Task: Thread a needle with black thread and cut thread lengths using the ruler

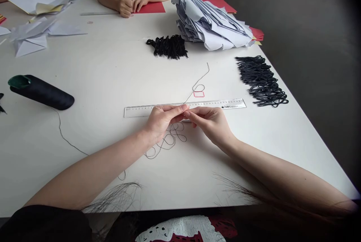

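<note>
A: State of left hand (pixel 162 120)?

B: Thumb and fingertips together, clamped on thread (pixel 193 90).

A: Right hand (pixel 213 121)?

B: Also pinched together, tips right against left's. Probably on same thread; exact contact hidden, cannot confirm.

A: Where to look for the thread?

B: Out of the pinch, away from the body and slanting right, past ruler (pixel 217 104). Then curled into one loop at small red outline (pixel 199 94), tip farther out, clear of black bundle (pixel 169 46).

A: Nearer hand to that tip?

B: Right. Tip roughly straight ahead of right hand, farther from left and off to its side.

A: Long axes?

B: Ruler flat, left to right across worktop (pixel 98 58), joined hands over its near edge around the middle. Thread at a slant to it, not parallel. Key relation, in my judgement.

A: Slack?

B: In slack loops (pixel 170 135) on near side of ruler, just below left hand.

A: Spool (pixel 46 92)?

B: On its side, well left, beyond left forearm. Strand trailing to that forearm, then hidden. Link to loops likely, not visible.
</note>
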Demonstrator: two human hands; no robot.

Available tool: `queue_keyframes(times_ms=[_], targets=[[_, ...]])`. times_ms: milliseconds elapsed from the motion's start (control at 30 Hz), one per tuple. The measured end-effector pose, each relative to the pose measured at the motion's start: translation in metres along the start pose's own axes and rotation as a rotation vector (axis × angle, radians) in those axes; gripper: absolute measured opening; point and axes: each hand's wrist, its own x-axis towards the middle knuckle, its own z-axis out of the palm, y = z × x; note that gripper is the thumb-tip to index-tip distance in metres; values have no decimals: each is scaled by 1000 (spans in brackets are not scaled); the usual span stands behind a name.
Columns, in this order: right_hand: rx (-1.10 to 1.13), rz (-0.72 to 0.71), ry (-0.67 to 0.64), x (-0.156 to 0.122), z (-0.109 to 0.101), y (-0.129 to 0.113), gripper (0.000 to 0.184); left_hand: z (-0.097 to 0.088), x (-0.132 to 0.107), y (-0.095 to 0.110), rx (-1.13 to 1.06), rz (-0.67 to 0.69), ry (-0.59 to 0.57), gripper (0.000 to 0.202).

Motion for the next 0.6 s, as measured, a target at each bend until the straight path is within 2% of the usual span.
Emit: queue_keyframes(times_ms=[400,500,600], targets=[[-22,4,2,1,2,1,34,-1,0,0,-3,3,-8,24],[31,-5,2,2,1,2,31,-3,0,0,6,-20,-7,27],[86,0,66,2,-8,1,24,-5,0,1,3,-75,38,27]])
